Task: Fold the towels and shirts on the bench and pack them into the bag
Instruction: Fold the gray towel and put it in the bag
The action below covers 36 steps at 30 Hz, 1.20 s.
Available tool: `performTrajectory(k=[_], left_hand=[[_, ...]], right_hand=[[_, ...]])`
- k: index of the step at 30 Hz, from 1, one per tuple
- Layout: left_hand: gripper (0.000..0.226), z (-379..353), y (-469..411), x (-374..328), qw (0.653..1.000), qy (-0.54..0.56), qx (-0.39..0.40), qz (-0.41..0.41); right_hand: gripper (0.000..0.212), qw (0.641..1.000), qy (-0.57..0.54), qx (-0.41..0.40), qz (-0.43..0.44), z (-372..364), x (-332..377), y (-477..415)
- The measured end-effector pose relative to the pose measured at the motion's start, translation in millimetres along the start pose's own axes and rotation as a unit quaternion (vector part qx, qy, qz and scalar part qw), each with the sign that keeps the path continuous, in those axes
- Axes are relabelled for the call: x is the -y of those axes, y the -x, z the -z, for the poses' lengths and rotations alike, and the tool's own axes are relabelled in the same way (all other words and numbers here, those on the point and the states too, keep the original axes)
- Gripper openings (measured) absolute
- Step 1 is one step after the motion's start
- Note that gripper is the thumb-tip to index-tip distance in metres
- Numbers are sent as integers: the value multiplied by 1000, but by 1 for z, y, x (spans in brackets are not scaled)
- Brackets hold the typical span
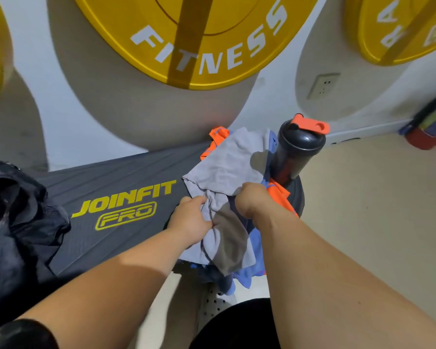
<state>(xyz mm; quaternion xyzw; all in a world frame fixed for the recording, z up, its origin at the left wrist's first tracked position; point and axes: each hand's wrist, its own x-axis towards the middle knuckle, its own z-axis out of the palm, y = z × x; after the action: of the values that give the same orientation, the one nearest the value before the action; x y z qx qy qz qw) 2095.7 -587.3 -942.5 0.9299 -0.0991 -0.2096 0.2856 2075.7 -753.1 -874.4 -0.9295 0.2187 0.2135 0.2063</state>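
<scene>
The left hand [189, 224] and right hand [252, 200] both pinch the grey towel [227, 159] just beside the shaker bottle [297, 153]; a wide pull could tip this bottle off the bench [111, 183].

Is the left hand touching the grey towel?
Touching. The head view shows the left hand gripping a bunched fold of the grey towel.

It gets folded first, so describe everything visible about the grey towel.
The grey towel is soft cloth, unfolded and crumpled. It lies atop an orange garment and a blue garment at the right end of the black bench, its near part overhanging. The left hand and right hand each grip its bunched middle.
</scene>
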Motion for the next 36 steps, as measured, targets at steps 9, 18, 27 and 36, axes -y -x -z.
performTrajectory(k=[9,18,27,36], left_hand=[[31,25,18,20,998,-1,-66,1],[61,77,48,5,973,97,-158,-140],[9,124,96,-17,947,217,-157,-177],[6,126,146,-23,916,324,-105,-212]], right_hand=[[29,931,-243,-272,6,20,9,19],[17,915,-330,-139,183,45,45,62],[18,856,-403,-149,288,62,50,112],[9,835,-369,-183,365,42,74,152]])
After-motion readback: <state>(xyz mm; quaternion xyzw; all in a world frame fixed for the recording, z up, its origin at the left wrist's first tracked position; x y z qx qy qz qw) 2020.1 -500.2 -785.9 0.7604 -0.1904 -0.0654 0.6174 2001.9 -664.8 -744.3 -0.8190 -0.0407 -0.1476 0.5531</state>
